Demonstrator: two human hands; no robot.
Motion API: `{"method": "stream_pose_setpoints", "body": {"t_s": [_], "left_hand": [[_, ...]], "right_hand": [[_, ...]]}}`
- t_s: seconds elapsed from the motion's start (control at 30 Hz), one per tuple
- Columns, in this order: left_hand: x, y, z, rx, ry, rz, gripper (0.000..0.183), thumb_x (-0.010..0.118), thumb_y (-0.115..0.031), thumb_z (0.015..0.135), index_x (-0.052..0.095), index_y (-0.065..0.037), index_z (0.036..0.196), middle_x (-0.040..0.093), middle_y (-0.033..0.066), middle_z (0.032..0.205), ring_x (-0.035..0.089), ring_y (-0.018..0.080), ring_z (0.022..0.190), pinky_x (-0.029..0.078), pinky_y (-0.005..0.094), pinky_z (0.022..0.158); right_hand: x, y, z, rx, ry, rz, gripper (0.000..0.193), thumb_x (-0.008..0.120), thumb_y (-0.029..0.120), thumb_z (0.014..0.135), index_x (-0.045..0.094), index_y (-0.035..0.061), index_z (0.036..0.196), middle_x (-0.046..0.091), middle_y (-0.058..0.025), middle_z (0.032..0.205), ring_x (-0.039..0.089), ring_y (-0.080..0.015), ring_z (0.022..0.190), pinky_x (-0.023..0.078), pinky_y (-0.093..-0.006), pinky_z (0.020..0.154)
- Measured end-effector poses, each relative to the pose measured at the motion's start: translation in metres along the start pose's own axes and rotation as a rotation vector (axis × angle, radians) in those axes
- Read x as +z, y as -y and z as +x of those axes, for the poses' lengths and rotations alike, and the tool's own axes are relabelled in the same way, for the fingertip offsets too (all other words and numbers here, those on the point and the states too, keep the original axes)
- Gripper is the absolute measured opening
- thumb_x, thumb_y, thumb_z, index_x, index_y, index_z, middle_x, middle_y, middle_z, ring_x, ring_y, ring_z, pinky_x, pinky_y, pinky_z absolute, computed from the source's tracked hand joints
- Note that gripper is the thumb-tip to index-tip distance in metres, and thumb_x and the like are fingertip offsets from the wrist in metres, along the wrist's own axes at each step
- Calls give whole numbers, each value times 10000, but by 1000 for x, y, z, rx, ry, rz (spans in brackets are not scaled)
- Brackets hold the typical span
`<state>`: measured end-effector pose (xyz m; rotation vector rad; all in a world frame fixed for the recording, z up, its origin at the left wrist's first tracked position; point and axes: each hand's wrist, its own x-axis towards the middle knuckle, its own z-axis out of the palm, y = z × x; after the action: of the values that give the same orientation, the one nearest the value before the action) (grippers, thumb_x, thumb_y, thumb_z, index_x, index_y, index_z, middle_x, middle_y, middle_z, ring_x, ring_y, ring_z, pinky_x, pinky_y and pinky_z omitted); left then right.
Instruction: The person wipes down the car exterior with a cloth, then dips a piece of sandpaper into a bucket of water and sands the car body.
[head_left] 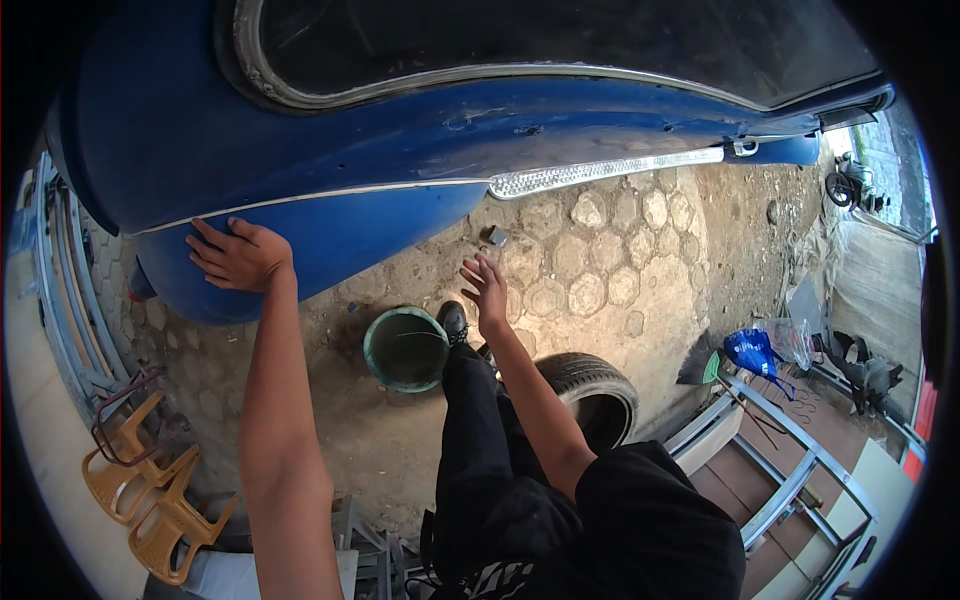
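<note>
My left hand lies flat with fingers spread on the blue fender of a vehicle, just below the pale trim strip along its upper edge. My right hand hangs in the air over the paving, fingers apart and nothing in them. Beyond its fingertips, a small dark grey block rests on the ground. Between my two arms stands a green bucket holding murky water, beside my dark shoe.
A loose tire lies on the ground under my right forearm. A patterned metal running board edges the vehicle. Yellow-brown plastic chairs stand at lower left. At right are a metal frame, a broom and a blue bag.
</note>
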<state>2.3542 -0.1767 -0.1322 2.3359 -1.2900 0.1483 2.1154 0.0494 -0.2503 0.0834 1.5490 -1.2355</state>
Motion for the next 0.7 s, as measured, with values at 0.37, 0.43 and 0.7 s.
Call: {"method": "stream_pose_setpoints", "body": {"t_s": [0.37,0.43,0.7], "left_hand": [[4,4,15,18,-8,-23,570,376,-373,978,352,-117,1486,278,172,1551,250,337,1437,209,520,1142],[-2,28,37,106,48,-219,511,437,-310,974,421,-59,1419,349,218,1470,365,355,1349,324,519,1080],[47,89,-294,51,465,-590,196,488,-61,926,601,-18,1080,581,105,1062,559,242,980,442,349,881]], "right_hand": [[-182,-140,-12,290,-155,-355,356,523,293,934,626,79,1199,702,-59,1021,665,-164,921,494,-289,648],[-209,-148,-21,280,-94,-575,322,543,256,931,658,52,1152,712,-88,1016,662,-154,877,513,-277,665],[-332,-91,-19,145,-322,-375,318,542,268,964,630,72,1200,700,-39,1042,650,-122,921,485,-263,697]]}}
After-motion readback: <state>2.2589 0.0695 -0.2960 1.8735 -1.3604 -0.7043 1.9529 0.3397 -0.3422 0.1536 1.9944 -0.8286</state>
